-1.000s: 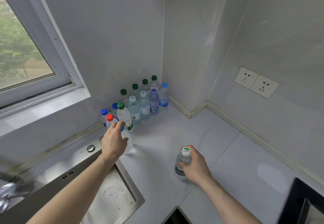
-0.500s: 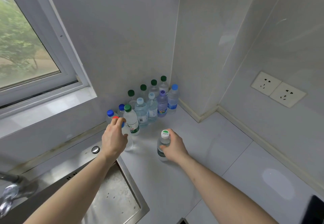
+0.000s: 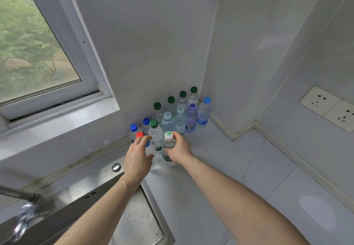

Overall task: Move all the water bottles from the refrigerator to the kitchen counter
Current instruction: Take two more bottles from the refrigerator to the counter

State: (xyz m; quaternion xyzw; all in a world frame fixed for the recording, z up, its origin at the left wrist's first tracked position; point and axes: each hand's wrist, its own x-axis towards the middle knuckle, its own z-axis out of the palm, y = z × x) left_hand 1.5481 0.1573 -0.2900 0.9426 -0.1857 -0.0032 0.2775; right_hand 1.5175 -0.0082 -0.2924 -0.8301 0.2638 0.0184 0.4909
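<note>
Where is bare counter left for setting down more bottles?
Bare counter runs right of the right hand, out to the socket wall, and forward beside the sink. It is crowded in the corner, where the bottle cluster stands, and around the left hand.

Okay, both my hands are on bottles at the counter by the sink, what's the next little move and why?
Probably let go of both. The white-capped bottle in your right hand already stands upright on the counter beside the cluster in the corner, and the clear bottle under your left hand appears set down too.
</note>
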